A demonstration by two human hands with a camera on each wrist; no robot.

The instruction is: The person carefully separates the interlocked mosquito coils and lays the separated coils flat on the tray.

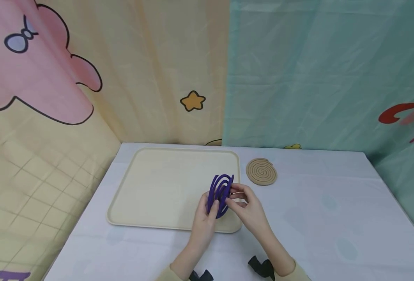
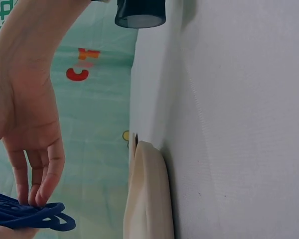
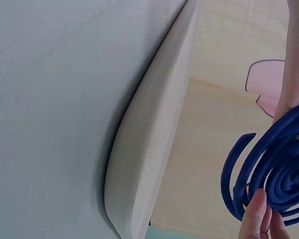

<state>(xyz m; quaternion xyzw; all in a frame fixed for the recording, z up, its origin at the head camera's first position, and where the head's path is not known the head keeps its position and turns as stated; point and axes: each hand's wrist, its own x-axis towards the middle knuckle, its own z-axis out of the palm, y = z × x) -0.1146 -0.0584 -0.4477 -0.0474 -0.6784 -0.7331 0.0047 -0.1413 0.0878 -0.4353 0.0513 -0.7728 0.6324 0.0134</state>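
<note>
A dark blue-purple spiral mosquito coil [image 1: 220,195] is held up over the right part of the cream tray [image 1: 158,187], its rings spread apart. My left hand [image 1: 205,218] grips its left and lower side, thumb in front. At its right edge my right hand [image 1: 247,207] pinches it between thumb and fingers. The right wrist view shows the mosquito coil [image 3: 289,169] face-on, with a loose outer end at its left and fingertips [image 3: 258,206] on its lower rim. In the left wrist view, the right hand's fingers [image 2: 50,174] point down onto the coil [image 2: 40,216].
A tan mosquito coil [image 1: 261,171] lies flat on the white table [image 1: 319,218], right of the tray. Black wrist devices [image 1: 262,267] sit under both forearms. Printed curtains [image 1: 315,74] hang behind the table and along its left side.
</note>
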